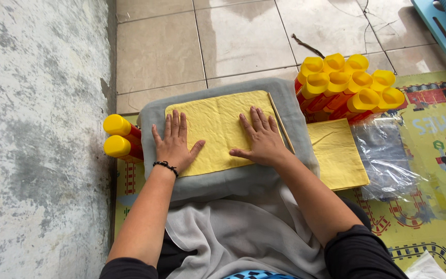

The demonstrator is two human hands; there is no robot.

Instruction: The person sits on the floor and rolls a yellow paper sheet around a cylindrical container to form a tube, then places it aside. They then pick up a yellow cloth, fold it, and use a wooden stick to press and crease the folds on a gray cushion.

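Smoothing a yellow sheet, apparently thin cloth or paper, lying flat on a grey padded board resting over the lap. Pressing down with the left hand on the sheet's left edge and the right hand near its right side; fingers spread and flat, palms down, grasping nothing. Lying along the sheet's right edge: a thin wooden stick. Waiting just beside the board, on the patterned floor mat: a stack of similar yellow sheets, partly on clear plastic wrap. Standing close by: a cluster of yellow-capped red tubes behind the stack, two more left of the board. Judging the flattening step as under way; calling next, probably, for even outward pressure without creasing.
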